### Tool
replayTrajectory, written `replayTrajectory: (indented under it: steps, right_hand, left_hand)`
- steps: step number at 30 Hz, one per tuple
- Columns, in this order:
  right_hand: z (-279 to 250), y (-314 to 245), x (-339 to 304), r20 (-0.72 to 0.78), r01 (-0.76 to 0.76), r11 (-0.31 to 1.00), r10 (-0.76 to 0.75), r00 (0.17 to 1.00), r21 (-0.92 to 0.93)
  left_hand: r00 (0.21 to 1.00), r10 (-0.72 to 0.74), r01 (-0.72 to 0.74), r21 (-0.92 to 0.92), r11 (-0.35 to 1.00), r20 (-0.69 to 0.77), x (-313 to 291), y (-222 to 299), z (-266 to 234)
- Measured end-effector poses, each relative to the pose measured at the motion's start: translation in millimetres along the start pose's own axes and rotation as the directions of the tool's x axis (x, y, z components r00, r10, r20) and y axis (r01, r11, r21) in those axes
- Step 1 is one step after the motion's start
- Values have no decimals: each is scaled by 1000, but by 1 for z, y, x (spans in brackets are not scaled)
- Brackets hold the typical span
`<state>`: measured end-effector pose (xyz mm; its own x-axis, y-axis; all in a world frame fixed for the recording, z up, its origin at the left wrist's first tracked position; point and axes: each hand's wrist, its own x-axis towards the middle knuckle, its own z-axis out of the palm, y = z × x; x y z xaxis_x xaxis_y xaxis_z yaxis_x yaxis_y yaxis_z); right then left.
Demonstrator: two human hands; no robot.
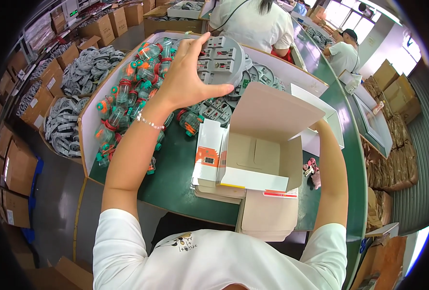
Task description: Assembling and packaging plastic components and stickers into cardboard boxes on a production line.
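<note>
My left hand (188, 77) spans a round grey plastic housing (224, 63) with several square compartments, fingers at its upper edge and thumb at its lower edge. In front of me stands a small open carton (265, 157), white outside and brown inside. Its lid (267, 113) is raised, and I see nothing in it. My right hand (316, 124) reaches behind this lid, beside a white box (332, 118); its fingers are hidden. Clear bottle-like pieces (122, 96) with green ends and red bands are heaped left of my left hand.
Flat cartons (270, 215) are stacked at the near table edge. More round grey parts (260, 75) lie behind the lid. A low board wall (291, 72) borders the green table (171, 179). Pink trinkets (313, 174) lie by my right forearm. Two people sit farther off.
</note>
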<state>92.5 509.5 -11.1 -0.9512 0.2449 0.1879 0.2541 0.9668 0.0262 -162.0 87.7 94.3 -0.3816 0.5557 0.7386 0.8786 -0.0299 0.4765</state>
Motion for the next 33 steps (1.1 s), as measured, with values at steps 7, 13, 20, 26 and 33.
replayTrajectory:
  steps: [7,13,20,26,33]
  right_hand:
    - [-138,-63,-19,-525,-306,889,450,722,341]
    - [-214,-258,-69,-564,490,735,-177,806,469]
    - [-197,-315,-89,-383,540,828,-456,804,148]
    - [-186,-321,-97,-397,592,804,-527,752,53]
    - [-149,-322,-102,-427,448,711,-226,875,542]
  left_hand:
    - [981,187,-185,35,982,-50,-43,57,-54]
    - [895,421,-444,200,874,148,-53,99,-46]
    - [861,425,-480,170,861,280,-69,120,-35]
    - [851,357,-417,82,905,385,-79,125,-41]
    - [846,446,-417,-159,895,291,-87,127,-36]
